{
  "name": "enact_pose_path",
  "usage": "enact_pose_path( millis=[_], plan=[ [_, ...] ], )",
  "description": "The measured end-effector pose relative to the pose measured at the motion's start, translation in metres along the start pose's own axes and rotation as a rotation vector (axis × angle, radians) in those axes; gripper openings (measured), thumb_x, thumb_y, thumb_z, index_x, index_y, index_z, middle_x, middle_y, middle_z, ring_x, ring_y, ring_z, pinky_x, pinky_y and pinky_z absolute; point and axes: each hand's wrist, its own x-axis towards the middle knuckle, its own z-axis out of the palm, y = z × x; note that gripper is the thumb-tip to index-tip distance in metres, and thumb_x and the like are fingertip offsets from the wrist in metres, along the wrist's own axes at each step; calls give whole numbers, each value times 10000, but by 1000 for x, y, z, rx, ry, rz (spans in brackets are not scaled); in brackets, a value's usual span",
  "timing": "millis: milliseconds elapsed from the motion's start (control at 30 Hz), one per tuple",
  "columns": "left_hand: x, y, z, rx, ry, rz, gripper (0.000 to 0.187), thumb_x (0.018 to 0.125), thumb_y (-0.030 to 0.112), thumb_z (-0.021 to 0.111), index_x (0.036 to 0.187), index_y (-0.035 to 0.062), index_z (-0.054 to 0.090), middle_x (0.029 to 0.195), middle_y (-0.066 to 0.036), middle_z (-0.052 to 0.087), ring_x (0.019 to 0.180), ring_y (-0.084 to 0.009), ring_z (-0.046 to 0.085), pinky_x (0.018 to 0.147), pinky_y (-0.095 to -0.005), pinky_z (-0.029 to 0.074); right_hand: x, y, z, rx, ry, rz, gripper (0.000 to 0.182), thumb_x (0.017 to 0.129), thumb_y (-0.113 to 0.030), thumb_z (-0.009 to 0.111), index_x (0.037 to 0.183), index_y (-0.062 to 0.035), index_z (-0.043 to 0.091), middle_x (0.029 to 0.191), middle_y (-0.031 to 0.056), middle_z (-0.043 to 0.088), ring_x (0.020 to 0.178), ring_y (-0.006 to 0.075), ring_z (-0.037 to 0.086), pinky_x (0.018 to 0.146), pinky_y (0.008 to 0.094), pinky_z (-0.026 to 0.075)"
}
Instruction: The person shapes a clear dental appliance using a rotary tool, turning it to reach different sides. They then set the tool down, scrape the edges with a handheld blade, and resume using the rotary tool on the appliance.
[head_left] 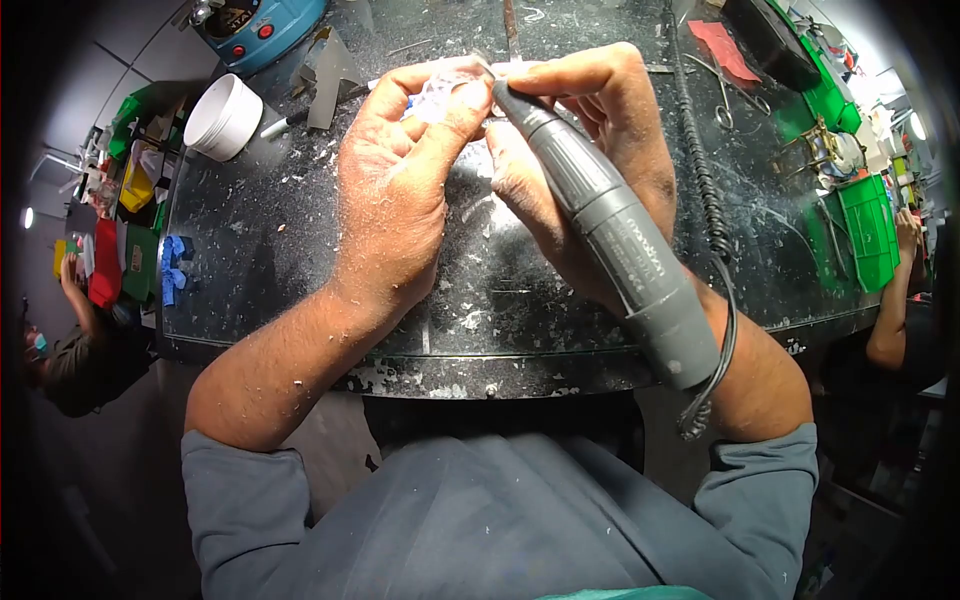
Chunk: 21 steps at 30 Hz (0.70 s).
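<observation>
My right hand (610, 130) is closed around a grey rotary handpiece (620, 235), its back end slanting down over my right forearm. A coiled cord leaves that end. My left hand (400, 170) pinches a small clear, whitish piece (438, 95) between thumb and fingers. The handpiece's front end meets the piece at my left fingertips, where both hands come close together. The tool's bit is hidden there, so contact cannot be made out. Pale shavings cover my left hand and forearm.
On the black, dust-specked table (270, 270) stand a white tub (224, 118) and a blue machine (262, 30). Scissors (725, 100), a red sheet (724, 52), a coiled cord (705, 170) and green bins (868, 232) lie right. Blue scraps (173, 270) lie left. Other people sit at both sides.
</observation>
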Motion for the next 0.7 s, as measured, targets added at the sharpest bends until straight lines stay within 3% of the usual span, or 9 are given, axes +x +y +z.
enact_pose_path(
  millis=[233,700],
  plan=[
    [1,-4,-9,-26,-95,19,235,962,76,573,1180,-3,535,1038,-91,676,957,-103,633,862,-235,486,2,-2,-1,7,-1,-29,396,821,-44,729,1146,-5,506,1070,85,547,1044,178,586,949,314,457],
    [2,-2,-5,-9,-86,43,245,967,75,560,1196,-11,551,1103,-97,662,1020,-114,628,919,-246,479,2,-1,2,68,28,-20,411,795,14,730,1153,-20,531,1091,94,573,1071,176,579,955,318,460]
  ],
)
